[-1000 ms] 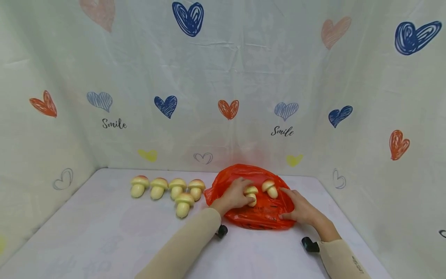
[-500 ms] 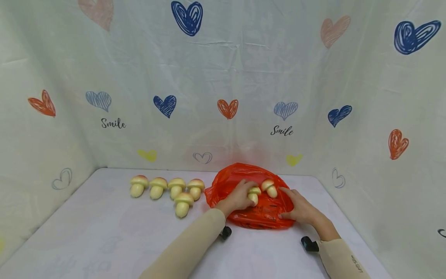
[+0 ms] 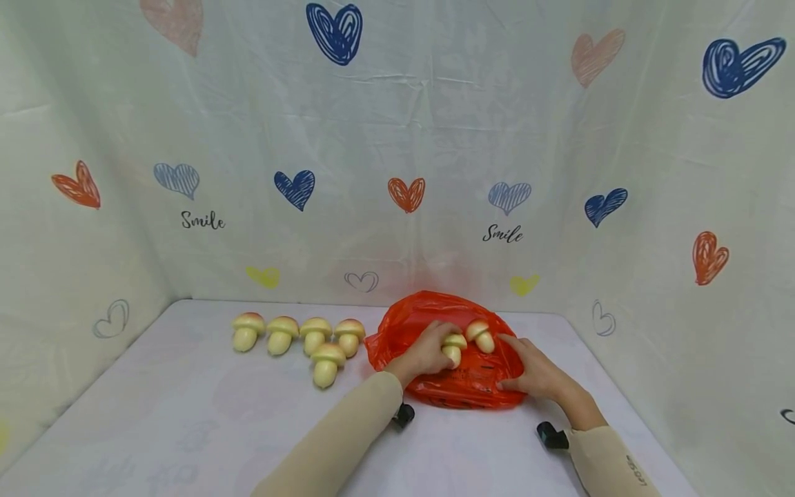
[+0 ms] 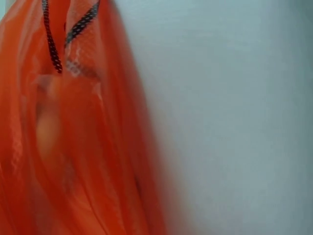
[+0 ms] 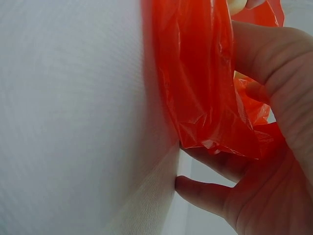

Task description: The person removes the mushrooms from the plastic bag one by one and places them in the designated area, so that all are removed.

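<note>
A red plastic bag (image 3: 428, 304) lies spread on the table, its near edge bunched up. My left hand (image 3: 427, 348) reaches over it and grips a toy mushroom (image 3: 453, 356) between thumb and fingers. To its right a second toy mushroom (image 3: 479, 336) rests on the bag, tilted. My right hand (image 3: 535, 371) holds the bag's right edge, thumb on the near side. Close up in the right wrist view, the thumb (image 5: 264, 46) overlaps the red film and the other fingers (image 5: 203, 193) reach behind and under it. In the left wrist view the bag hides most of the left hand.
Left of the bag stand several more toy mushrooms (image 3: 281, 336), in a row with one mushroom (image 3: 326, 366) in front. They are on a white-covered table (image 3: 186, 414). A curtain with printed hearts (image 3: 404, 138) hangs close behind and at both sides.
My left hand has shifted slightly right with the mushroom it grips, closer to the second mushroom. The right hand has stayed at the bag's right edge.
</note>
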`<state>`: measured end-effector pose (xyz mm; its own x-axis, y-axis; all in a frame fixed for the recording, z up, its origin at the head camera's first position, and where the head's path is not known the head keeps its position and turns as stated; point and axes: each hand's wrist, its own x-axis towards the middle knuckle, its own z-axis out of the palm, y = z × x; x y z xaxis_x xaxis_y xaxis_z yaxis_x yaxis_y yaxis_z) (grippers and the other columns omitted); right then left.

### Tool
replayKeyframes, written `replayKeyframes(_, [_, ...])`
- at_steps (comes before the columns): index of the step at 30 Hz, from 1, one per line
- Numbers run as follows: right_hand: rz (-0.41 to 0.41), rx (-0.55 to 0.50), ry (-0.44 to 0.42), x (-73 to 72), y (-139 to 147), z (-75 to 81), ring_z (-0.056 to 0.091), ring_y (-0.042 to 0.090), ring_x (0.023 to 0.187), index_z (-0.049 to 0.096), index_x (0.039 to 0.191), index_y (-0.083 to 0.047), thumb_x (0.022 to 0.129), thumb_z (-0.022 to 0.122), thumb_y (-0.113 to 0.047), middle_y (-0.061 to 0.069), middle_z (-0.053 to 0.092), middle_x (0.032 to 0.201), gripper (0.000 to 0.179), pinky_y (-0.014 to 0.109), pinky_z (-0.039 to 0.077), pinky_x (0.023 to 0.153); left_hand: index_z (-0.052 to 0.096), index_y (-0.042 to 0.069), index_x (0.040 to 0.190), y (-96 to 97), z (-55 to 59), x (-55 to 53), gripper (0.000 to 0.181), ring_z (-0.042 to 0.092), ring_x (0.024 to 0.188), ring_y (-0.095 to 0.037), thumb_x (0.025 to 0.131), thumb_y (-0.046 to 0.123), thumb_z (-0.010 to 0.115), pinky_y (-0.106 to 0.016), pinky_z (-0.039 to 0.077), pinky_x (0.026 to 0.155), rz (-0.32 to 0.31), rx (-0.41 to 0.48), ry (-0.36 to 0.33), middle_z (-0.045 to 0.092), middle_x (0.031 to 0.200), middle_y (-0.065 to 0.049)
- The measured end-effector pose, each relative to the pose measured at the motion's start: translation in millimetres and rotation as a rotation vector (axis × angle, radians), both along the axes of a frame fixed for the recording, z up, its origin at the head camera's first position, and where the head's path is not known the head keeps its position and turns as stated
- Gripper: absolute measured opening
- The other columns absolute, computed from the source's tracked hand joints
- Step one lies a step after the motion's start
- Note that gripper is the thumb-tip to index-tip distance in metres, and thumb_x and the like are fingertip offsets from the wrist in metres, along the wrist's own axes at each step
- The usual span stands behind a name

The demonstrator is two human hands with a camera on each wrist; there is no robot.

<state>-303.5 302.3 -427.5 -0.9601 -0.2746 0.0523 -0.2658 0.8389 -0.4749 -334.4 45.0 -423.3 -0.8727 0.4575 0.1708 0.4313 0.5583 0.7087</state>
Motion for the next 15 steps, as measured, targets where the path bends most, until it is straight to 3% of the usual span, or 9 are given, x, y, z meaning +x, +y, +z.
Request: replayKeyframes(15, [0.015, 0.008, 0.018, 1.9, -1.0, 0.8, 0.044, 0.04, 0.121, 0.032, 0.147, -0.016, 0.069, 0.083, -0.04, 0.019, 0.04, 0.135, 0.097, 0.062, 0.041, 0.093, 0.058, 0.018, 0.122, 6.4, -1.8, 2.5, 0.052, 0.049, 0.095, -0.014, 0.076, 0.008, 0.079, -0.024, 0.046, 0.078, -0.004, -0.005, 0.045, 0.047, 0.114, 0.0])
